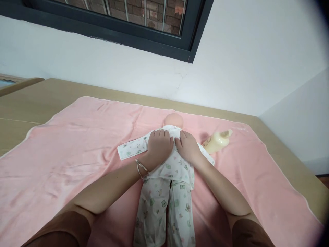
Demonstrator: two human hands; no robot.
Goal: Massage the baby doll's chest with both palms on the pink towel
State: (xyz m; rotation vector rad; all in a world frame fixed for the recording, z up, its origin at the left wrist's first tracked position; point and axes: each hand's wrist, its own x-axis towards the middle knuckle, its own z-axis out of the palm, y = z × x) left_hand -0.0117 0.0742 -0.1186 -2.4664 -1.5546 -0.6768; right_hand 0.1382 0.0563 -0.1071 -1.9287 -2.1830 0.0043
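A baby doll [173,120] lies on its back on a pink blanket [77,144], dressed in a white printed shirt and trousers [164,209]. My left hand [158,145] rests palm down on the doll's chest, fingers together and flat, a bracelet on the wrist. My right hand [187,146] lies flat beside it on the right side of the chest. The two hands nearly touch at the shirt's middle. One shirt sleeve [131,149] sticks out to the left. The doll's right arm is hidden under my right hand.
A cream baby bottle [216,140] lies on its side on the blanket, just right of the doll. The blanket covers a wooden surface [38,99] against a white wall, under a dark-framed window [123,24].
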